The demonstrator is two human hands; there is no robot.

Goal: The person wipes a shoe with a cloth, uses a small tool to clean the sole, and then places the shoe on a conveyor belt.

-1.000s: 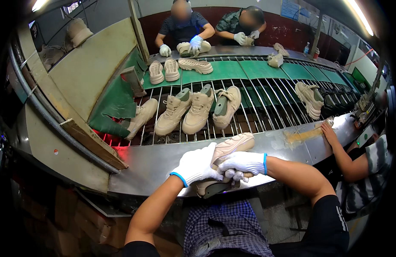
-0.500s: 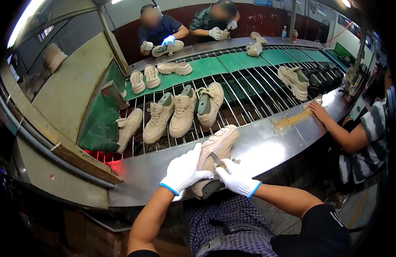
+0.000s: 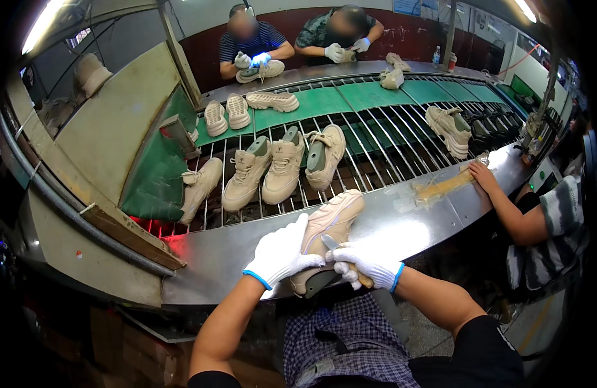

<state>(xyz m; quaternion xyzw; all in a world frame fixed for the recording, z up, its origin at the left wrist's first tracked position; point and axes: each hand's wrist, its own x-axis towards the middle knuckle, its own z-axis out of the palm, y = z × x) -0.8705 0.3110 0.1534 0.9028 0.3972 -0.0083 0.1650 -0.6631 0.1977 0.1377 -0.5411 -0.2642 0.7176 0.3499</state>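
Note:
A beige chunky-soled sneaker [image 3: 340,213] lies on the metal ledge in front of me, toe pointing away, a dark green last showing at its near end. My left hand [image 3: 280,255], in a white knit glove with a blue cuff, grips it from the left, thumb across the upper. Wrapped round a knife [image 3: 329,242] is my right hand [image 3: 369,262], gloved alike. The short blade points up-left against the shoe's side, near the line where sole meets upper. Below the fist the light brown handle end pokes out.
Beyond the ledge [image 3: 402,223], several beige sneakers [image 3: 282,171] stand on a metal roller conveyor [image 3: 369,152]. Soles [image 3: 237,111] lie on a green belt [image 3: 318,100]. Two people work across the line; another person's arm [image 3: 505,200] rests at the right. A panel [image 3: 111,142] borders the left.
My right hand has turned and curled tighter round the knife, so the handle end now shows below it. The left hand keeps its hold on the sneaker. The whole view has shifted slightly.

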